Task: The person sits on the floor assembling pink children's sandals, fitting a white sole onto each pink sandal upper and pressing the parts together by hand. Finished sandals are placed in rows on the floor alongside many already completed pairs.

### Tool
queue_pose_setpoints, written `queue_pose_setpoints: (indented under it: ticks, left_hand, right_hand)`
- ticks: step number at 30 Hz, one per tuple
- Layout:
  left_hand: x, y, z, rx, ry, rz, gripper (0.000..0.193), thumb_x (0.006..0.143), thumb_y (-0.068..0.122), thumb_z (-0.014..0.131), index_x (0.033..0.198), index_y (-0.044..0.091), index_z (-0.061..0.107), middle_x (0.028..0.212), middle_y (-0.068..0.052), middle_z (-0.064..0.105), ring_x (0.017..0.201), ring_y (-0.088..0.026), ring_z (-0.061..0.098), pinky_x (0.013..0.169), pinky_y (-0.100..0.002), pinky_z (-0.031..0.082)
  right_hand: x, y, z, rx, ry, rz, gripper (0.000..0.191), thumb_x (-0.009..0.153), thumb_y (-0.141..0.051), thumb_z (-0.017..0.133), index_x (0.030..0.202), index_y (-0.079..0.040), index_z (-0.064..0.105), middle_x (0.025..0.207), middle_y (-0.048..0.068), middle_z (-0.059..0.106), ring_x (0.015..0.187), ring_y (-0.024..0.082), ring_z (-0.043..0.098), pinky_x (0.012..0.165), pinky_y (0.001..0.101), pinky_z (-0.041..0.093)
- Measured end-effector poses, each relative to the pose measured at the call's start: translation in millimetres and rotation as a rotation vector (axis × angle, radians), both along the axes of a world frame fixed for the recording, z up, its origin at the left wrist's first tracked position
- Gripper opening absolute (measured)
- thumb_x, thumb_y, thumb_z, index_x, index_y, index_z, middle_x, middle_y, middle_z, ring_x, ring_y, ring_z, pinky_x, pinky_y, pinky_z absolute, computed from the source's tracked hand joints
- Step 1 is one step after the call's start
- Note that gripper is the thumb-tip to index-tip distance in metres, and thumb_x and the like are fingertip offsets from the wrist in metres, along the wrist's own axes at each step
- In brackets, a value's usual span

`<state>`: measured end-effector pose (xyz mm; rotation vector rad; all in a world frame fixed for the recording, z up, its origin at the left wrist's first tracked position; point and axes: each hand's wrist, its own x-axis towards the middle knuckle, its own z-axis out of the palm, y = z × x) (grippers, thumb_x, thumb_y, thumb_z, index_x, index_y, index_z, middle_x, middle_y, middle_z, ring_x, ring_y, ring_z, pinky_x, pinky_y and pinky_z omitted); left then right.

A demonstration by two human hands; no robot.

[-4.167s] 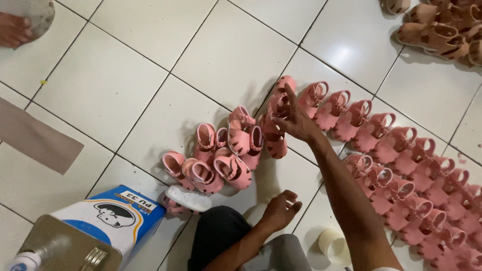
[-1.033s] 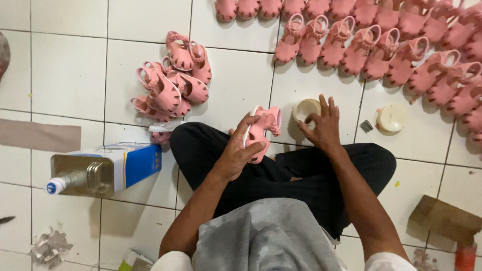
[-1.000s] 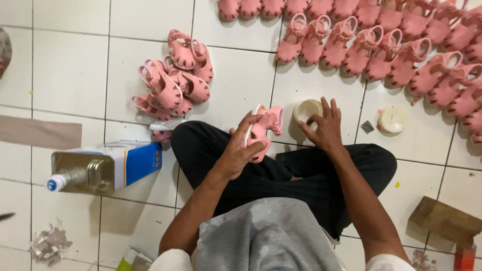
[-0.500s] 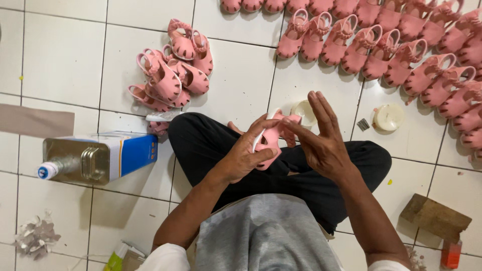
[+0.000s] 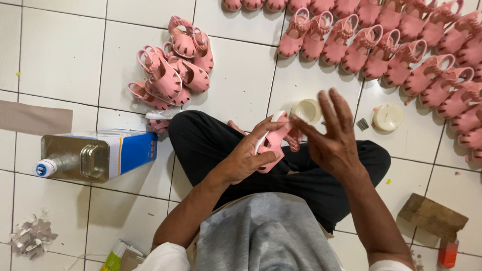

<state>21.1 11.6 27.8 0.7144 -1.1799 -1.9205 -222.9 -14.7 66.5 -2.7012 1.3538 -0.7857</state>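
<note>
I sit cross-legged on a white tiled floor. My left hand grips a small pink sandal over my lap, its pale sole turned toward me. My right hand hovers just right of the sandal with fingers spread, touching or nearly touching its strap end. A small round cream pot stands on the floor just beyond my hands, partly hidden by my right fingers.
A loose pile of pink sandals lies ahead to the left. A long row of pink sandals runs along the top right. A metal can with a blue label lies on its side at left. A round lid and a wooden block sit at right.
My right hand has left the cream pot and come up beside the sandal, fingers spread. Earlier still, it picked a sandal from the row. The left hand keeps holding the sandal.
</note>
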Motion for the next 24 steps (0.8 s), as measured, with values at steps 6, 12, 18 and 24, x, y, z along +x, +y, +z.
queue_pose_setpoints:
  ticks: [6,12,18,24]
  left_hand:
    - [-4.3,-2.0,3.8,0.081,0.016,0.045,0.065,0.095,0.014,0.07,0.153,0.011,0.042,0.173,-0.013,0.018,0.161,-0.027,0.018,0.127,-0.046,0.029]
    - [-12.1,-5.9,7.7,0.131,0.05,0.144,0.08,0.098,0.015,0.065,0.164,0.012,0.021,0.168,-0.015,0.03,0.159,-0.028,0.026,0.128,-0.039,0.025]
    - [-20.8,-11.9,-1.7,-0.014,-0.086,0.204,0.071,0.099,0.018,0.066,0.159,0.005,0.031,0.163,-0.018,0.036,0.158,-0.027,0.03,0.128,-0.043,0.029]
    - [-3.6,-13.3,-2.3,0.236,-0.055,0.079,0.076,0.1,0.046,0.058,0.159,0.008,0.029,0.153,-0.02,0.046,0.141,-0.028,0.045,0.116,-0.041,0.037]
  right_hand:
    - [12.3,22.2,3.5,0.227,-0.416,-0.187,0.052,0.093,0.005,0.071,0.143,-0.003,0.057,0.104,0.009,0.07,0.093,0.021,0.067,0.087,0.0369,0.055]
    - [30.0,27.8,-9.0,0.348,-0.629,-0.094,0.071,0.091,0.001,0.081,0.151,-0.003,0.043,0.103,0.012,0.072,0.096,0.017,0.073,0.085,0.0299,0.06]
    - [19.1,25.8,-8.9,0.276,-0.608,-0.047,0.067,0.093,0.0,0.08,0.148,-0.003,0.042,0.1,0.009,0.072,0.095,0.015,0.073,0.083,0.0283,0.061]
    - [-0.2,8.8,-18.8,0.407,-0.78,-0.355,0.052,0.108,-0.003,0.065,0.156,-0.003,0.044,0.113,0.012,0.069,0.095,0.016,0.067,0.09,0.0293,0.056]
